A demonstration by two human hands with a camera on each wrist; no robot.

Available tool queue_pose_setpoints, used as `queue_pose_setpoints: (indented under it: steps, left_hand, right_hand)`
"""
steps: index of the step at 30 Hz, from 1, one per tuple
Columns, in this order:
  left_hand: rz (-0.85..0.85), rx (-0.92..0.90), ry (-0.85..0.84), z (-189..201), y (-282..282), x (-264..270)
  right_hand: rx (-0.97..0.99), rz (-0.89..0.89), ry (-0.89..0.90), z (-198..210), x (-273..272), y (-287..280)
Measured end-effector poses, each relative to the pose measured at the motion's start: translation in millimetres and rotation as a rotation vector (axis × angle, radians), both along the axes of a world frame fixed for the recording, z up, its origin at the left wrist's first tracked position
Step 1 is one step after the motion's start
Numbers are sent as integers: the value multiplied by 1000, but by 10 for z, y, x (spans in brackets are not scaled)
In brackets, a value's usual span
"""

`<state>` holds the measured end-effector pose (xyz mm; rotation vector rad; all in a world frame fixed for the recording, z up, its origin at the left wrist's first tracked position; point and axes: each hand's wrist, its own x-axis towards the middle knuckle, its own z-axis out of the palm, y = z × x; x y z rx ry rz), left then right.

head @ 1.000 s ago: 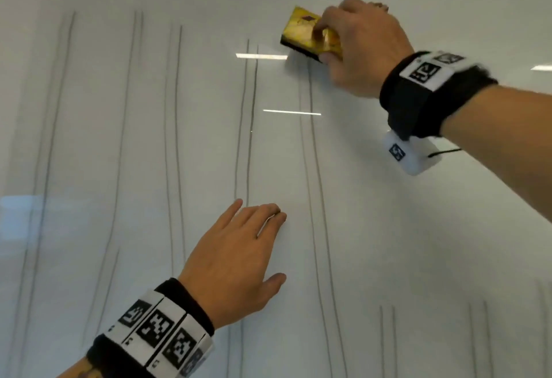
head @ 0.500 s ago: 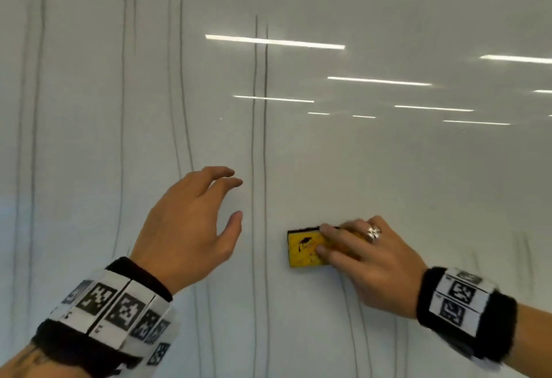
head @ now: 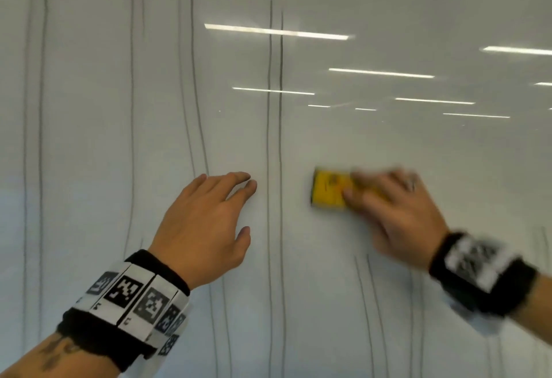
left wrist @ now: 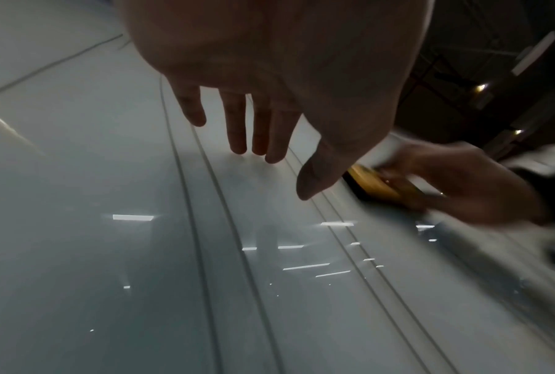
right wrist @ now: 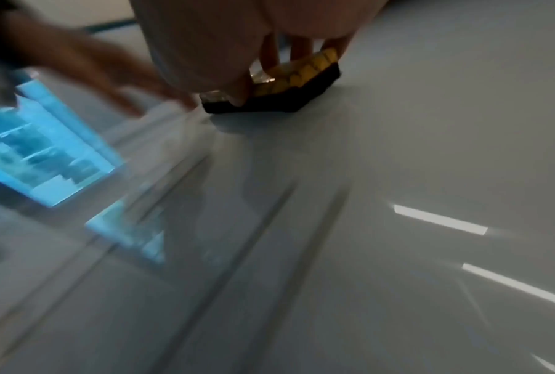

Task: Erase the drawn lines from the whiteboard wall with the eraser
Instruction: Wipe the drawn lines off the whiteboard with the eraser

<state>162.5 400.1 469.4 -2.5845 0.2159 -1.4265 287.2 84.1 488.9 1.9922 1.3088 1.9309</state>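
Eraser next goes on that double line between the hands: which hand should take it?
Right. The right hand already grips the yellow eraser just right of the double line; the left hand is open, holding nothing.

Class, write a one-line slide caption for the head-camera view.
Right hand presses a yellow eraser to the whiteboard wall beside a pair of drawn lines; left hand open.
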Motion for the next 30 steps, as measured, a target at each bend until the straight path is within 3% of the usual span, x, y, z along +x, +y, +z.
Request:
queue_pose_setpoints:
  steps: [2, 4, 7, 10, 12, 14, 18, 21, 23, 26, 28, 30]
  left_hand:
    - [17, 20, 33, 21, 26, -12]
    - [36, 16, 49, 39, 22, -21]
    - [51, 18, 44, 59, -3, -16]
    - [77, 26, 38, 66, 2, -20]
    - [84, 36, 40, 49, 2, -23]
    - [77, 44, 38, 15, 10, -25]
    - [40, 50, 109, -9, 68, -57]
    - [-3, 61, 130, 27, 152, -113]
    - [-24, 62, 138, 29, 191, -156]
    - [-43, 43, 81, -8, 234, -243]
    - [-44, 17, 4, -40, 297, -293]
    - [-13, -29, -58, -66, 373, -327]
  right_hand:
    - [-143, -11, 21, -641, -51, -129]
    - [-239, -17, -9, -720, -41, -201]
    - [-200, -41, -72, -77, 39, -130]
    - [98, 11, -96, 844, 91, 81]
    - [240, 31, -30, 1175, 23, 263]
    - [245, 69, -23, 1088, -42, 473]
    - [-175, 36, -40, 490, -219, 724]
    - [-310, -2, -104, 944, -208, 737]
    - [-170, -1, -86, 1487, -196, 782]
    - [241, 13, 76, 2219, -254, 839]
    - [301, -10, 127, 2205, -274, 986]
    - [147, 46, 110, 1804, -320, 1084]
